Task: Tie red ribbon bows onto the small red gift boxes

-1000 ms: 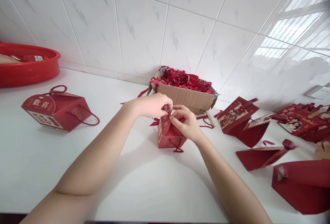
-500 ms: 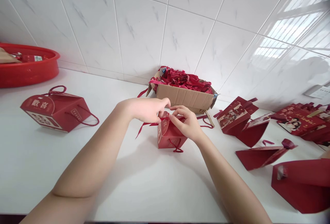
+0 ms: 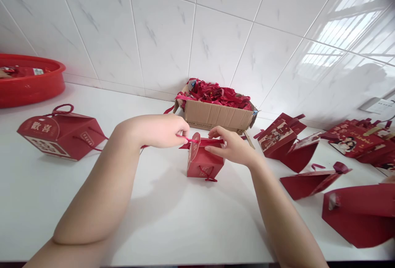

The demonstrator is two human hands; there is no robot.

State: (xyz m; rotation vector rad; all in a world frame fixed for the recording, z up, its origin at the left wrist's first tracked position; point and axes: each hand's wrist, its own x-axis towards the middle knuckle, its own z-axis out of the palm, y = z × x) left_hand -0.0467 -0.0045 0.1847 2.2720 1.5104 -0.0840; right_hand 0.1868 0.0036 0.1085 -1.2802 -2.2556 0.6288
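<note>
1. A small red paper gift box (image 3: 202,163) with a rounded flap and a cord handle stands upright on the white countertop (image 3: 173,218), just in front of an open brown cardboard carton (image 3: 217,116) heaped with red ribbon scraps.
2. The left hand (image 3: 162,130) is curled, thumb and forefinger pinching a thin red ribbon (image 3: 191,140) drawn taut from the top of the box.
3. The right hand (image 3: 233,149) rests against the box's top right edge, its fingers (image 3: 214,149) held close together and pressing the lid; whether they also nip the ribbon's other end is hard to tell.
4. To the left, well apart, a larger red gift box with gold lettering (image 3: 60,134) lies tilted on its side.
5. A round red plastic basin (image 3: 29,81) sits at the far left against the white tiled wall (image 3: 216,33).
6. On the right lie several flat, unfolded red box blanks (image 3: 308,179).
</note>
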